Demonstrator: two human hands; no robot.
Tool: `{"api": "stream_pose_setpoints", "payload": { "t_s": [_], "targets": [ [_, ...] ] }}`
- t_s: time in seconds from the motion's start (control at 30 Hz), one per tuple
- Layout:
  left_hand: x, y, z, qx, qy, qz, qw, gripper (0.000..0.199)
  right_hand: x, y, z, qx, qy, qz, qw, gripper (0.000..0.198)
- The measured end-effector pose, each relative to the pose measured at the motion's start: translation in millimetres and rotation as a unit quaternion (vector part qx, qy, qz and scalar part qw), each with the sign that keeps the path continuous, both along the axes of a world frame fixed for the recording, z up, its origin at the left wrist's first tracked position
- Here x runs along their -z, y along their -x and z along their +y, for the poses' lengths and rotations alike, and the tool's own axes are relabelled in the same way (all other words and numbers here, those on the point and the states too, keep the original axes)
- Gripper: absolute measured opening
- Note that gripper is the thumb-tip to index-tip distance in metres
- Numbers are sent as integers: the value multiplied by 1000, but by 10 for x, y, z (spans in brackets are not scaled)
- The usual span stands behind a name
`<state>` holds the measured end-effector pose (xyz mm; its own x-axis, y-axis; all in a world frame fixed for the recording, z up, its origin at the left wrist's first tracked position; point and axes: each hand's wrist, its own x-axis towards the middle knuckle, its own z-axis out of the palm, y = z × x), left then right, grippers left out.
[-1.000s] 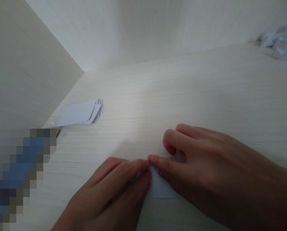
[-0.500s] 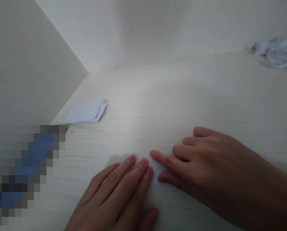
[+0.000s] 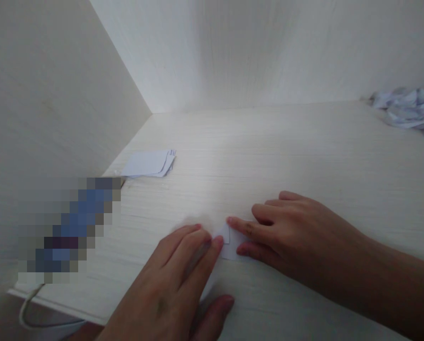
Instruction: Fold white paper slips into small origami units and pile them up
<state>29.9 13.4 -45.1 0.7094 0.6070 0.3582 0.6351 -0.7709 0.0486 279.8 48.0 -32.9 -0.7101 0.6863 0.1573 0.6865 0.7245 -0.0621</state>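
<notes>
The desk (image 3: 304,161), closed in by a back wall (image 3: 254,57) and a left wall (image 3: 55,94), forms a pale nook, and everything here sits in it or at its edge. Low in the middle, flat on the desk between the two hands, is a small white paper (image 3: 232,252) with a flap (image 3: 225,234) lying over part of it.

The left hand (image 3: 172,284) covers the paper's left part, palm down, fingers stretched out close to one another and thumb well apart; a fingertip touches the flap. The right hand (image 3: 290,232) lies over the right part, its index finger and thumb apart on the paper, the other fingers curled.

Inside the nook's far left corner area lies a stack (image 3: 144,163) of white sheets, slightly fanned, with dark marks at its right end. Crumpled paper (image 3: 410,111) sits by the back wall at far right, cut off by the view's edge. Near the left wall, a blue item (image 3: 82,215) is too pixelated to identify; a cable (image 3: 25,312) loops below it past the desk's edge.
</notes>
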Motion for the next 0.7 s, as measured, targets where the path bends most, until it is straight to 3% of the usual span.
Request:
{"api": "stream_pose_setpoints", "payload": {
  "t_s": [0.2,0.33,0.53,0.7],
  "targets": [
    [-85,-134,113,46,-2,16,999,44,-26,-35,21,3,0,20,1000,23],
    [30,-79,116,58,-27,4,998,43,-11,-50,23,34,30,62,997,29],
    [284,-19,26,20,-38,-54,998,33,11,-9,-56,121,94,175,973,29],
    [290,-52,-74,-1,-33,-26,999,36,23,77,-121,173,123,235,949,18]
  ]
}}
